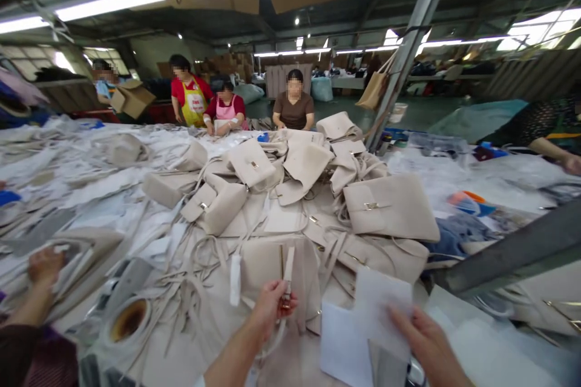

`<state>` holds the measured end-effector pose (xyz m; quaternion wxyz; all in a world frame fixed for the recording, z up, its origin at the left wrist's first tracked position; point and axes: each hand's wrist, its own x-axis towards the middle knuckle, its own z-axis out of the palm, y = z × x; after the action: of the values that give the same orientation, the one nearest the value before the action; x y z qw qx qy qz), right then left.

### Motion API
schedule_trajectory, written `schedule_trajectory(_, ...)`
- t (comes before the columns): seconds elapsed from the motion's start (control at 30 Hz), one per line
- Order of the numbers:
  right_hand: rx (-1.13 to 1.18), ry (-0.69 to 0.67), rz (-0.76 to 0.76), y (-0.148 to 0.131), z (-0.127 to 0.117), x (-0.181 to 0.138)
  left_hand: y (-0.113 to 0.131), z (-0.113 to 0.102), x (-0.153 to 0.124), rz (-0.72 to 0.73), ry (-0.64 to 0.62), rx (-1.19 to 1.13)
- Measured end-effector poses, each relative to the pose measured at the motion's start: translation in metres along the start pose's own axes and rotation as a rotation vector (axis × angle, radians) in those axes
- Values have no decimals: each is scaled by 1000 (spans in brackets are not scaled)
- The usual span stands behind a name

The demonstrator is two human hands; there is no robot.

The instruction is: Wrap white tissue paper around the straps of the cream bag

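Observation:
My left hand is closed in a pinch on a small brush or applicator with a pale handle, held upright over a beige bag panel. My right hand grips a white sheet of paper at the lower right, fingers pressed on its edge. Another white sheet lies just beneath it. A pile of finished beige handbags with gold clasps lies beyond both hands, mixed with loose beige straps.
A co-worker's hand rests on a bag at the left edge. A small pot of brown glue sits at lower left. Several people work at the far end. A slanted metal post rises on the right; another person's arm shows far right.

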<state>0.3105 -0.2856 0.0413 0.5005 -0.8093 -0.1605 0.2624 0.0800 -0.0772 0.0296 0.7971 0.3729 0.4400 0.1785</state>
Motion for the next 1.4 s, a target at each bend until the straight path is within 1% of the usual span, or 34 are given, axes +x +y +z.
schedule_trajectory(0.03,104,-151,31,-9,28,-6,1,0,-3,3,-24,-9)
schedule_trajectory(0.07,162,-260,51,-16,54,-10,1,0,-5,5,-51,-17)
schedule_trajectory(0.1,215,-337,61,-19,79,-13,2,0,-7,8,-77,-25)
schedule_trajectory(0.13,247,-363,52,-21,99,-15,2,0,-8,7,-97,-31)
schedule_trajectory(0.2,269,-358,21,-21,130,-14,4,0,-10,-3,-109,-47)
schedule_trajectory(0.27,272,-345,3,-21,149,-11,5,0,-11,-15,-100,-66)
schedule_trajectory(0.33,291,-361,18,-24,161,-10,6,0,-13,-19,-101,-86)
schedule_trajectory(0.5,526,-446,156,-35,176,-18,9,-1,-19,19,-142,-66)
schedule_trajectory(0.57,618,-432,217,-36,181,-21,7,-2,-19,46,-117,3)
schedule_trajectory(0.67,711,-402,276,-35,188,-25,1,-4,-16,82,-42,160)
schedule_trajectory(0.73,762,-400,300,-35,191,-29,-3,-5,-16,97,-26,261)
schedule_trajectory(0.8,813,-399,318,-37,193,-32,-6,-5,-16,97,-34,310)
schedule_trajectory(0.9,862,-418,322,-40,195,-39,-11,-4,-15,64,-21,314)
schedule_trajectory(0.97,855,-444,307,-40,195,-43,-14,-3,-13,57,4,327)
schedule_trajectory(1.17,803,-465,265,-37,197,-49,-20,-5,-14,124,54,416)
schedule_trajectory(1.27,777,-440,228,-39,197,-48,-11,-13,-18,163,28,478)
schedule_trajectory(1.3,775,-424,214,-40,197,-47,-5,-17,-18,188,49,483)
schedule_trajectory(1.4,781,-398,214,-42,198,-48,13,-26,-12,259,179,412)
